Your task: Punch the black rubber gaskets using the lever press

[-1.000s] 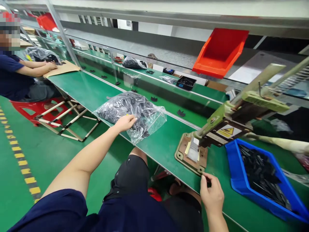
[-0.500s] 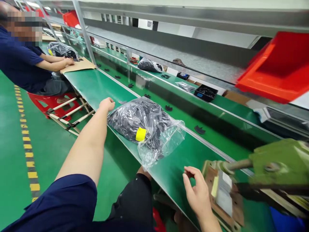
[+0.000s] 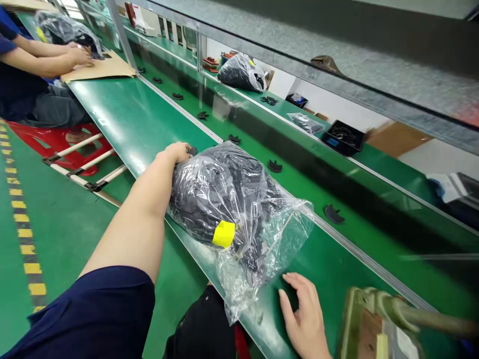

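My left hand (image 3: 177, 152) reaches past the far side of a clear plastic bag (image 3: 209, 187) packed with dark parts. Its fingers are closed at a small dark plastic part (image 3: 192, 151), which shows at the fingertips; the grip itself is partly hidden. A yellow label (image 3: 223, 234) sticks to the bag, whose loose mouth spreads toward me on the green worktop (image 3: 149, 117). My right hand (image 3: 304, 315) hovers low over the worktop near the bag's mouth, thumb and fingers apart, with nothing in it.
Several black curved parts (image 3: 275, 166) lie spaced along the green strip behind the metal rail. A green hand press (image 3: 377, 319) stands at the lower right. Farther left, a co-worker's hands (image 3: 80, 57) are over a cardboard sheet (image 3: 108, 67). A shelf edge (image 3: 284, 57) crosses above.
My left hand has reached forward to the small dark part and closed at it. The view has shifted, with the bag and press appearing closer. My right hand stays open.
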A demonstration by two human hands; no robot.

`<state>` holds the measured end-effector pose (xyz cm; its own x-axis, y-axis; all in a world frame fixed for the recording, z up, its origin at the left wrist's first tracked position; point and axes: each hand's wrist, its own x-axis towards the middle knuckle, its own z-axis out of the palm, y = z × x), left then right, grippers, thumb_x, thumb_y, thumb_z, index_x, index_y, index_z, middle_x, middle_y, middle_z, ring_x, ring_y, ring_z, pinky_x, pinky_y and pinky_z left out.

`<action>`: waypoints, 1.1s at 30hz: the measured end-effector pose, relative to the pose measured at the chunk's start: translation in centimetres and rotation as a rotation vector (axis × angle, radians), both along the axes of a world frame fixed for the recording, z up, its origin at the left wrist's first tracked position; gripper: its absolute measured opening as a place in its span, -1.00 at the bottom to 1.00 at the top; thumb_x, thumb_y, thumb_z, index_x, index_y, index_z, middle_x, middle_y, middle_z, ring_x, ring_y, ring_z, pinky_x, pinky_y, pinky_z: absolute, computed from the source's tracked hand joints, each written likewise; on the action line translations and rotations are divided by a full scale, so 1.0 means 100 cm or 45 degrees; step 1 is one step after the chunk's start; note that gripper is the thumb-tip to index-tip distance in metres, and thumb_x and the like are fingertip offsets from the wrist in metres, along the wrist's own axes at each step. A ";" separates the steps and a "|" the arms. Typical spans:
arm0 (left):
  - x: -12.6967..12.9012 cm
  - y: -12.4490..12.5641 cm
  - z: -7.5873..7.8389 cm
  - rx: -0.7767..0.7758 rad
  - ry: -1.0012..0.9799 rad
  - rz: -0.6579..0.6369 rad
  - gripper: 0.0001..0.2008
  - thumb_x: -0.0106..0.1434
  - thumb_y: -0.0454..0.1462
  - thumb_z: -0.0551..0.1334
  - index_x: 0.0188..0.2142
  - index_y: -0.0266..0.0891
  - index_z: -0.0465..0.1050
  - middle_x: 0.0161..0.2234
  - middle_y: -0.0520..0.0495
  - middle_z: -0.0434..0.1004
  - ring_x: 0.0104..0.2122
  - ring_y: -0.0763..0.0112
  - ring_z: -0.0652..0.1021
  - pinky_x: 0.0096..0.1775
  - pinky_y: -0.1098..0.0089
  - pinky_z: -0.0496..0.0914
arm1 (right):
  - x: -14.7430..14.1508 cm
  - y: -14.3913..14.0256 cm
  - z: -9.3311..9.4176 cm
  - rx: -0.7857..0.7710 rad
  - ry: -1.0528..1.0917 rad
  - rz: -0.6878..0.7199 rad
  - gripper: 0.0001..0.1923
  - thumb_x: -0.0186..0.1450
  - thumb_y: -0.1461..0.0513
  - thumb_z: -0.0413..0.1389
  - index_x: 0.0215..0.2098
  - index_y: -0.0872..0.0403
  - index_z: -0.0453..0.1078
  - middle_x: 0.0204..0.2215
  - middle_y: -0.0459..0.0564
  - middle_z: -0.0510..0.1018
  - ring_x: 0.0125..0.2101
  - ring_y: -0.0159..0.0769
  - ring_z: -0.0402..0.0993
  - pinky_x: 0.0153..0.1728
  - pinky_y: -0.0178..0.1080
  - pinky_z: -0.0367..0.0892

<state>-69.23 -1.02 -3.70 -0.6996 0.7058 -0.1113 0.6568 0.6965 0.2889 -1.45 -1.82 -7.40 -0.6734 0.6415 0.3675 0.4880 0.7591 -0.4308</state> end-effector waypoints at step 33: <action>0.089 0.045 0.054 0.181 -0.366 0.140 -0.25 0.32 0.25 0.23 0.21 -0.25 0.57 0.23 -0.41 0.59 0.16 -0.16 0.63 0.11 0.08 0.52 | 0.007 0.009 -0.007 -0.489 0.285 -0.427 -0.49 0.37 -0.22 0.13 -0.04 -0.03 0.54 0.01 0.08 0.62 -0.01 -0.10 0.59 0.05 -0.04 0.51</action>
